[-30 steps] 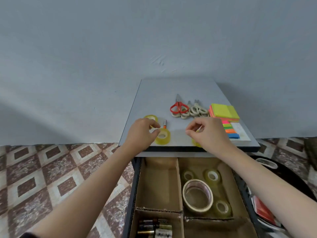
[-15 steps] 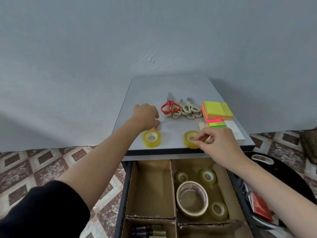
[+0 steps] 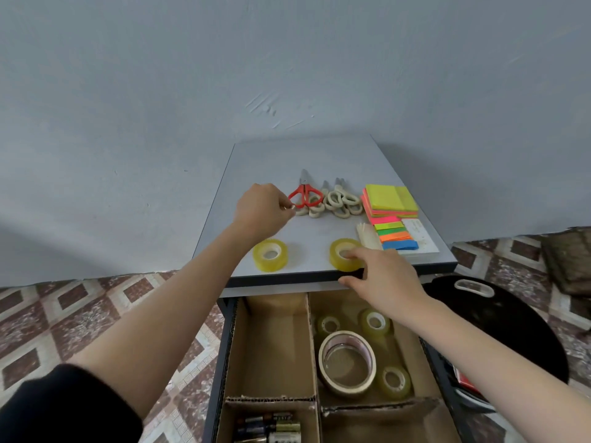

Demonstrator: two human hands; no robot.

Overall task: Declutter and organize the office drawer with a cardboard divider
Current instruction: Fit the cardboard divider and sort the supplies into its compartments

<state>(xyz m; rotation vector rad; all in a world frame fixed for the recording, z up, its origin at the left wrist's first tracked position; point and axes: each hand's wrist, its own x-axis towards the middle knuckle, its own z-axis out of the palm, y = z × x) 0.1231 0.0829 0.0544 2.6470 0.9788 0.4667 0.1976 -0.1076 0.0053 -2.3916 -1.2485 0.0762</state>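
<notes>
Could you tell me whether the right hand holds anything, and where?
Nothing yet: the right hand only rests its fingers atop a yellow tape roll.

Wall [image 3: 160, 91]: plain blue-grey.
Cabinet top [image 3: 287, 155]: pale grey.
Red scissors [image 3: 305, 199]: red handles.
Other scissors [image 3: 342, 203]: cream handles.
Sticky notes [image 3: 390, 198]: yellow over pink.
Index tabs [image 3: 395, 235]: green, orange and blue stripes.
Tape rolls [image 3: 270, 254]: see-through yellow.
Cardboard divider [image 3: 275, 346]: brown.
Floor tiles [image 3: 48, 321]: brown-and-cream diamonds.
My sleeve [image 3: 57, 407]: black.
</notes>
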